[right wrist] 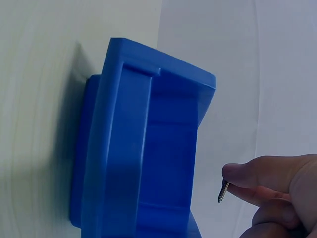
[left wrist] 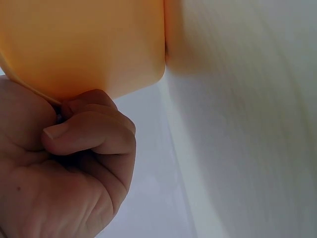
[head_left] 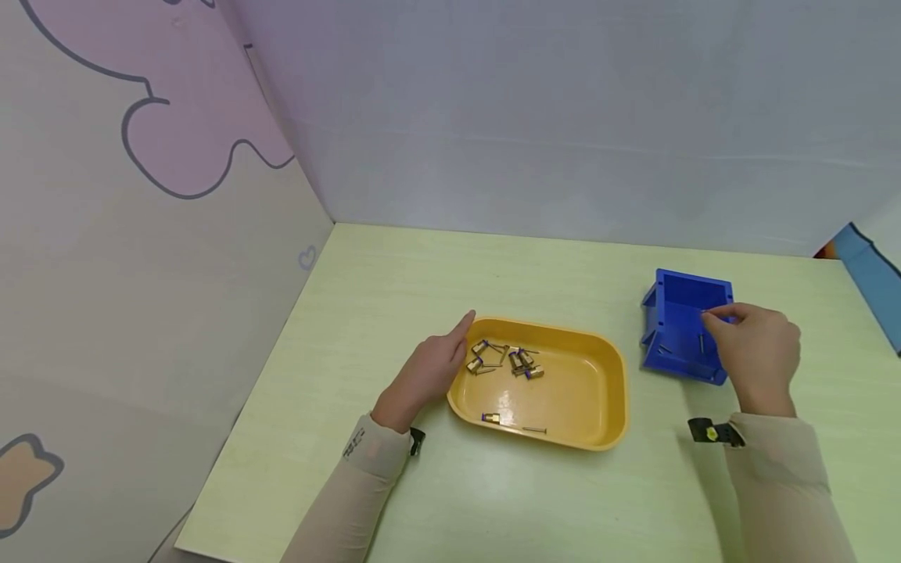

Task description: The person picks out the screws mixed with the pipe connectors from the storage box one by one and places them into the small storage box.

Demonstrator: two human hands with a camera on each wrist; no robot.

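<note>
Pinching right hand (right wrist: 277, 193); short, threaded, silvery screw (right wrist: 223, 192)

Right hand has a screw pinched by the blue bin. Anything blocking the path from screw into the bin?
Nothing visible. The right hand pinches the screw at the open top of the blue bin; no lid or other object lies between them.
</note>
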